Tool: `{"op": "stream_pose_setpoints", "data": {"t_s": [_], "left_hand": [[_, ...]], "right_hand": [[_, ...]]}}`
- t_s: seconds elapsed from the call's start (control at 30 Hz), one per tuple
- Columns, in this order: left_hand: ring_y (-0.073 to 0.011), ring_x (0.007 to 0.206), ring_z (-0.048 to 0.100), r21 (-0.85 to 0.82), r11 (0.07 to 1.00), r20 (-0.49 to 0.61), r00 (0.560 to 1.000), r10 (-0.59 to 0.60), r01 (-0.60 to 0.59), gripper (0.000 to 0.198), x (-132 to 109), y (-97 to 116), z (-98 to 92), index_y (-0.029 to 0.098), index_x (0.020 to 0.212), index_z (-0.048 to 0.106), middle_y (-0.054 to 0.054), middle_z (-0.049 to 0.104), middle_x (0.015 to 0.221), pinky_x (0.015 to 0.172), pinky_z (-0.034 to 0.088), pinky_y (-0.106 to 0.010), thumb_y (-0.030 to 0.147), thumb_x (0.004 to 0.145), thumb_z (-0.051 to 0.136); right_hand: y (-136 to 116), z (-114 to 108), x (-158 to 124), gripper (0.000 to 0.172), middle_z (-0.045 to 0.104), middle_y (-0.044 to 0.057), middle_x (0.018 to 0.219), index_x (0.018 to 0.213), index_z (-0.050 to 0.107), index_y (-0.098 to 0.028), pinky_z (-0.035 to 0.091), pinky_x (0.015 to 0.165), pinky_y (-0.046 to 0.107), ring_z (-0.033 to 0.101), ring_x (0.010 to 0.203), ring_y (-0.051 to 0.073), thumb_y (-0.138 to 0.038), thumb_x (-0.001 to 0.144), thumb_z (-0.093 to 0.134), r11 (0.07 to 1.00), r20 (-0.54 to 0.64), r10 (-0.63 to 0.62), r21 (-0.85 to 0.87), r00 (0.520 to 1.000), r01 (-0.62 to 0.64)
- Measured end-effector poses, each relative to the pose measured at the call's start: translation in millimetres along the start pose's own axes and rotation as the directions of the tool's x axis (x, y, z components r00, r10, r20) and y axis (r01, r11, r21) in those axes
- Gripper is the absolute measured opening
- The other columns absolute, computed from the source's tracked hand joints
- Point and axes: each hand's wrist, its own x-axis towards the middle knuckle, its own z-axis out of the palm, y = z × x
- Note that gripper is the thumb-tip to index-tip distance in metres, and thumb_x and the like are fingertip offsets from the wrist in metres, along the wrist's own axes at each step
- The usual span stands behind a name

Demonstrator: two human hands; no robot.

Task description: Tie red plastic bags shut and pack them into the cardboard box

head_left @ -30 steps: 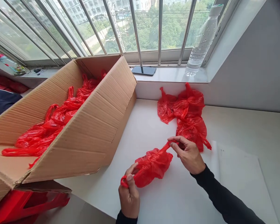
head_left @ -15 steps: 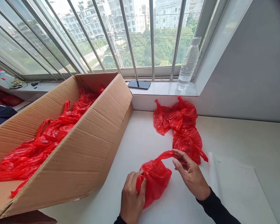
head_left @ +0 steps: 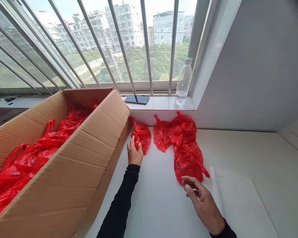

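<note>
My left hand (head_left: pixel 134 152) is stretched out to the far side of the white table (head_left: pixel 240 155) and grips a knotted red plastic bag (head_left: pixel 142 136), which lies beside the cardboard box. A pile of similar red bags (head_left: pixel 182 145) lies just right of it, against the wall under the sill. Nearer to me, my right hand (head_left: pixel 202 201) rests on the table with its fingers loosely curled and nothing in them, just below the pile's lower end.
A large open cardboard box (head_left: pixel 89 155) full of red bags (head_left: pixel 37 152) fills the left side. On the window sill lie a black phone (head_left: pixel 136 99) and a clear water bottle (head_left: pixel 183 82). A white sheet (head_left: pixel 240 205) lies on the table at the right.
My left hand has carried the red bag from in front of me to the back of the table next to the pile. My right hand has let go of its handle. The camera tilted up.
</note>
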Motion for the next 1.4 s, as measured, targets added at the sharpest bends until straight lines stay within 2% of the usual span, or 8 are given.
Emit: {"op": "stream_pose_setpoints", "data": {"t_s": [0.1, 0.2, 0.43, 0.63, 0.8, 1.13, 1.3, 1.4], "left_hand": [[-0.0317, 0.141, 0.033, -0.018, 1.000, -0.048, 0.999, 0.024, -0.025, 0.055, -33.3, 15.1, 1.8, 0.012, 0.142, 0.040, -0.021, 0.040, 0.145, 0.117, 0.025, -0.053, 0.015, 0.089, 0.051], [-0.0271, 0.129, 0.046, -0.084, 0.994, 0.113, 0.991, 0.075, -0.066, 0.043, -90.1, 35.2, 1.6, 0.021, 0.136, 0.047, -0.013, 0.050, 0.137, 0.107, 0.042, -0.048, 0.019, 0.093, 0.047], [-0.0203, 0.114, 0.057, -0.194, 0.980, 0.439, 0.889, 0.129, -0.047, 0.032, -172.7, 71.2, 11.2, 0.026, 0.130, 0.051, -0.008, 0.059, 0.125, 0.092, 0.054, -0.039, 0.022, 0.099, 0.043], [-0.0267, 0.112, 0.053, -0.135, 0.990, 0.476, 0.873, 0.103, -0.043, 0.031, -175.9, 66.7, 4.5, 0.022, 0.125, 0.056, -0.010, 0.060, 0.117, 0.096, 0.047, -0.050, 0.025, 0.095, 0.052], [-0.0236, 0.097, 0.056, -0.142, 0.988, 0.504, 0.854, 0.130, -0.067, 0.014, -179.4, 57.2, -6.8, 0.022, 0.098, 0.064, -0.005, 0.064, 0.098, 0.085, 0.051, -0.042, 0.023, 0.094, 0.051], [-0.0264, 0.097, 0.058, -0.007, 0.993, 0.227, 0.967, -0.116, 0.120, 0.016, -172.9, 29.7, -63.4, 0.024, 0.108, 0.059, -0.008, 0.065, 0.109, 0.066, 0.051, -0.037, 0.027, 0.094, 0.050], [-0.0277, 0.128, 0.045, -0.060, 0.967, 0.398, 0.883, 0.250, -0.247, 0.049, -173.2, 46.4, -59.8, 0.029, 0.137, 0.050, -0.006, 0.056, 0.136, 0.108, 0.038, -0.050, 0.024, 0.089, 0.060], [-0.0238, 0.106, 0.056, -0.056, 0.952, 0.373, 0.878, 0.299, -0.300, 0.018, -171.5, 49.0, -54.3, 0.028, 0.107, 0.066, -0.002, 0.068, 0.103, 0.104, 0.040, -0.048, 0.024, 0.089, 0.063]], "right_hand": [[-4.6, -13.5, 10.8, 0.034, 0.057, 0.005, 0.132, 0.124, 0.055, -0.030, 0.054, 0.091, 0.036, 0.061, 0.111, 0.019, -0.047, 0.099, 0.039, 0.981, -0.162, -0.114, -0.177, 0.980, 0.085], [-4.0, -27.4, 30.7, 0.043, 0.049, 0.008, 0.140, 0.137, 0.048, -0.027, 0.047, 0.101, 0.044, 0.052, 0.126, 0.025, -0.040, 0.097, 0.042, 0.895, -0.311, -0.250, -0.435, 0.917, 0.097], [-6.3, -26.7, 42.5, 0.025, 0.068, 0.005, 0.088, 0.107, 0.062, -0.021, 0.053, 0.069, 0.040, 0.066, 0.077, 0.023, -0.035, 0.095, 0.045, 0.861, -0.165, -0.155, -0.506, 0.974, 0.051], [-22.9, -11.1, 14.0, 0.019, 0.070, -0.004, 0.083, 0.101, 0.065, -0.027, 0.053, 0.064, 0.025, 0.062, 0.063, 0.011, -0.028, 0.096, 0.047, 0.879, 0.076, -0.219, -0.417, 0.973, 0.231], [-19.9, -13.1, 17.3, 0.031, 0.060, 0.009, 0.119, 0.124, 0.059, -0.024, 0.052, 0.089, 0.041, 0.059, 0.109, 0.024, -0.029, 0.096, 0.045, 0.842, -0.039, -0.298, -0.482, 0.954, 0.243], [-8.8, -49.8, 11.1, 0.012, 0.062, 0.006, 0.101, 0.098, 0.057, -0.023, 0.051, 0.075, 0.041, 0.058, 0.086, 0.023, -0.023, 0.091, 0.048, 0.821, -0.164, -0.319, -0.539, 0.934, 0.186], [-21.2, -36.2, 3.0, 0.046, 0.058, 0.005, 0.129, 0.134, 0.048, -0.029, 0.043, 0.101, 0.046, 0.050, 0.117, 0.026, -0.027, 0.089, 0.056, 0.789, 0.041, -0.362, -0.518, 0.931, 0.330], [-26.5, -31.6, 0.9, 0.017, 0.065, 0.003, 0.102, 0.107, 0.063, -0.028, 0.046, 0.089, 0.044, 0.055, 0.095, 0.024, -0.032, 0.093, 0.055, 0.805, 0.084, -0.327, -0.496, 0.941, 0.324]]}}
